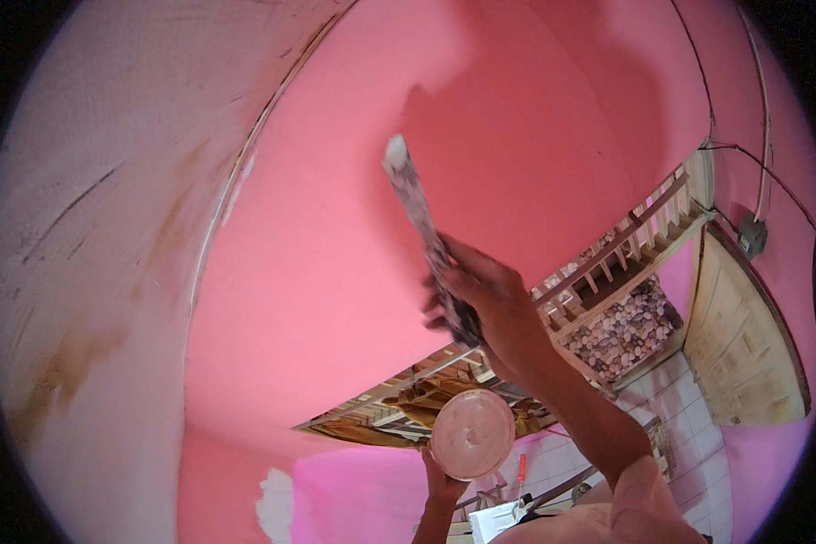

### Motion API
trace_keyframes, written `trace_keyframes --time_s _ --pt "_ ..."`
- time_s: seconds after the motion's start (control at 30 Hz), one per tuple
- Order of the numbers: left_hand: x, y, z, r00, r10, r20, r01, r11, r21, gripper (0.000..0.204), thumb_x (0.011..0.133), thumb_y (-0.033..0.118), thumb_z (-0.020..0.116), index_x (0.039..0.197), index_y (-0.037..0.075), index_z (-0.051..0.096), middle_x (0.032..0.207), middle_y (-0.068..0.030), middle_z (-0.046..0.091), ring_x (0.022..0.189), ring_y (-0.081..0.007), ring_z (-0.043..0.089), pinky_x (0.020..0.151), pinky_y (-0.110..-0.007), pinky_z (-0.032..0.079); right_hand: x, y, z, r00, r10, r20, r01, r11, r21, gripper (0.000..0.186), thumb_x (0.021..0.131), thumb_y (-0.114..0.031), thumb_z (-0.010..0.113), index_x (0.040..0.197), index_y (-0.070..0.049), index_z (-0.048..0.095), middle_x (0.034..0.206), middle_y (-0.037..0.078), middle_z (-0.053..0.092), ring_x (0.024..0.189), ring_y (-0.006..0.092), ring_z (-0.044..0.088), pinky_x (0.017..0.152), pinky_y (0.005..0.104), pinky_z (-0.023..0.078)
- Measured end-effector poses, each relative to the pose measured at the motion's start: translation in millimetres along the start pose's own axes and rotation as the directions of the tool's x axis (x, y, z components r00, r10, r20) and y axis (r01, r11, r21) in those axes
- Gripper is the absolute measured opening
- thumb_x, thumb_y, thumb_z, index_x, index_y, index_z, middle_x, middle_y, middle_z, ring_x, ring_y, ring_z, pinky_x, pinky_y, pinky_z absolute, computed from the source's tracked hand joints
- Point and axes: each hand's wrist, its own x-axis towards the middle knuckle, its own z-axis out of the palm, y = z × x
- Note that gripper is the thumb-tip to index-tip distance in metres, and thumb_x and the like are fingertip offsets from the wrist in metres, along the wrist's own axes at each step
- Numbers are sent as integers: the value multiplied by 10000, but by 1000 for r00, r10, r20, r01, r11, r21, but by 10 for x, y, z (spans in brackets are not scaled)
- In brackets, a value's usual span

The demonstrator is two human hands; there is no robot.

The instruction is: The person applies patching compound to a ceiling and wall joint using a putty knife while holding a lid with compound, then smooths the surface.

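My right hand (485,295) is raised in front of the pink wall (299,272), fingers wrapped round the handle of a narrow putty knife (414,204). Dark and pale smears cover the tool, and a white lump sits on its upper tip. A gap seems to separate that tip from the wall. Lower down, my left hand (444,485) grips a round, pale pink tub (473,435) from its near left side. Its round face shows whitish marks at the centre; I cannot tell whether that is a lid or contents.
A stained pale ceiling (91,236) meets the wall at left. Below are a wide white blade with a red handle (521,469) and a tiled floor (689,408). A wooden railing (612,258), stone panel (621,335), wooden door (743,335) and hanging cables (763,100) are at right.
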Motion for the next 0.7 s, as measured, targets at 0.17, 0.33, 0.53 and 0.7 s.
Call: trace_keyframes --time_s 0.17,0.33,0.53,0.7 --pt "-83 12 -275 995 73 70 -71 997 -24 798 837 718 150 1393 165 301 1419 -116 328 1281 -338 342 1057 -540 259 635 -206 376 989 -94 113 76 984 158 440 908 -179 501 1281 37 410 949 129 556 815 227 610 736 354 529" --pt "-106 7 -436 999 52 0 -52 995 -80 780 848 704 134 1395 174 300 1421 -111 328 1286 -340 332 1064 -530 249 956 -394 582 950 -245 193 202 955 218 448 903 -165 504 1242 110 406 948 154 552 863 269 622 755 379 541" --pt "-222 45 -313 996 41 -82 -44 998 -43 781 847 706 147 1394 170 301 1415 -115 335 1284 -336 338 1058 -528 260 1087 -495 728 936 -285 205 223 935 277 383 897 -146 500 1162 124 447 905 157 557 828 261 628 733 372 551" --pt "-274 113 -119 989 1 -147 -15 996 -91 790 846 707 168 1398 155 290 1412 -123 338 1280 -340 343 1060 -524 257 1188 -608 876 943 -254 214 182 934 306 245 886 -104 502 1017 103 507 873 153 566 790 240 631 709 365 555"
